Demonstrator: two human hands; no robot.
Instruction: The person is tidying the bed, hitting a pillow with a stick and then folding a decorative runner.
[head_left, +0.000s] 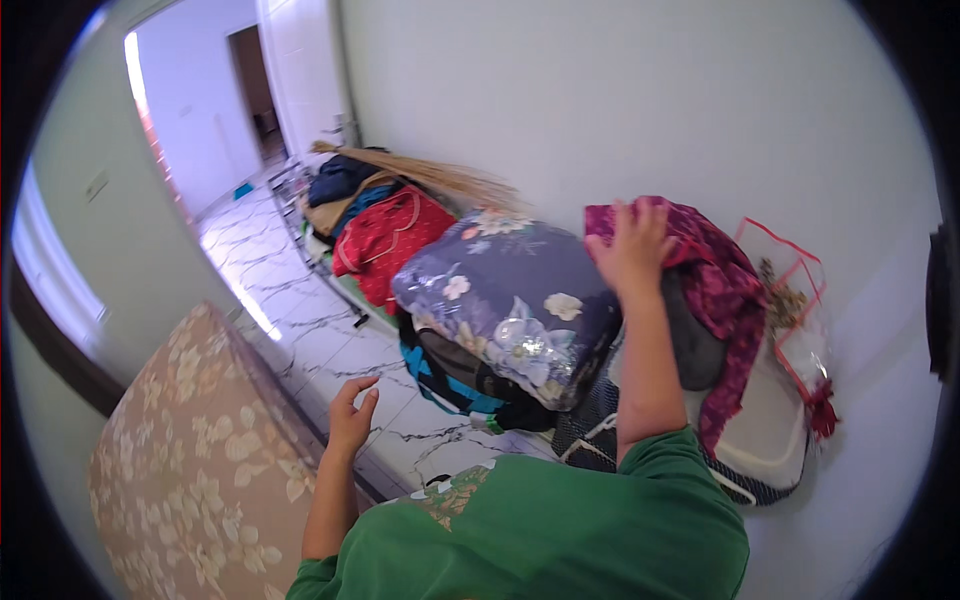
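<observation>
My right hand (636, 244) lies over the upper end of a magenta patterned cloth (712, 262), fingers spread across it. That cloth drapes down over a dark grey cushion-like item (694, 337) and a pale-lined piece with a dark mesh edge (765, 397). My left hand (352, 416) hovers above the marble-look floor, fingers curved and apart, with nothing in it. Between the hands sits a grey-blue floral bedding bundle (517, 292) in shiny clear plastic. Beneath it, partly hidden, is a black and turquoise bag (457, 375).
A red garment (394, 232), folded dark clothes (345, 178) and a stick broom (435, 172) lie farther along the wall. A floral mattress (202, 465) stands at left. Red-trimmed clear plastic (806, 322) is at right. Behind is an open white door (304, 67).
</observation>
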